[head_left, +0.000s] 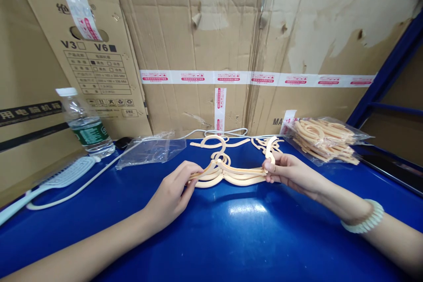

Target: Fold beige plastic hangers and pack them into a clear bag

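beige plastic makes up the hanger [243, 170] held level above the middle of the blue desk [211, 238], its hook pointing away to the far side. the person's left hand [176, 187] has its grip clamped on the hanger's left arm, thumb on the near side and fingers over the top. the right hand [284, 171] pinches at the tip of the right arm, where a curved piece [271, 145] stands up from the fingers; whether that piece is joined to the hanger cannot be told. just beyond and below, other hangers [208, 183] lie stacked, partly hidden by the one in hand. farther back rest a loose strip [236, 143] and, to its right, a small heap of parts [267, 144]. at the far right sits a clear bag [322, 139] packed with more beige parts, and a pale beaded bracelet [363, 218] circles the right wrist. on the left, a flattened plastic bag [152, 150] lies near a water bottle [87, 125], with a pale blue hairbrush [66, 176] nearer and a white cable [82, 187] running past it. brown cardboard [198, 31] walls the far side, crossed by printed tape [180, 76].
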Demonstrator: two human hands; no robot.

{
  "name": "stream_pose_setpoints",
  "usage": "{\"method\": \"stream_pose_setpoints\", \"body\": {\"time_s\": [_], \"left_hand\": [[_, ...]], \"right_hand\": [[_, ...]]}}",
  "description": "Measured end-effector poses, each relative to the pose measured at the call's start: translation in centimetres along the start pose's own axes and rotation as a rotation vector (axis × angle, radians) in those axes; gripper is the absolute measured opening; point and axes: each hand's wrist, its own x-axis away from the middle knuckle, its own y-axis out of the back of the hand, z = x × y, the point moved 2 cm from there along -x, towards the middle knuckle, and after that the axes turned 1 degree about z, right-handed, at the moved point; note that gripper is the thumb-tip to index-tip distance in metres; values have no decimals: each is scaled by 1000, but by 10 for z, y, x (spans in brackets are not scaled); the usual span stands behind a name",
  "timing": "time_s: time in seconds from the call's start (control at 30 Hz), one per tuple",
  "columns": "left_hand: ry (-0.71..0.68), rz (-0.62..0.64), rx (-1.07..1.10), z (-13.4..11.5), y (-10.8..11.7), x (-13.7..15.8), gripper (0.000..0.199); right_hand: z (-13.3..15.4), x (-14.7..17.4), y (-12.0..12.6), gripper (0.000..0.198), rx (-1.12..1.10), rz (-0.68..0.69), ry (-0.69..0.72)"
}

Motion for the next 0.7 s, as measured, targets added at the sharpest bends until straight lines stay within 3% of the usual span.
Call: {"method": "stream_pose_setpoints", "body": {"time_s": [0.4, 0.7], "left_hand": [[-24, -7, 3, 0, -1, -1, 22], [-30, -10, -4, -1, -1, -2, 23]], "right_hand": [[2, 4, -1, 32, -7, 55, -50], [4, 3, -7, 36, 10, 27, -7]]}}
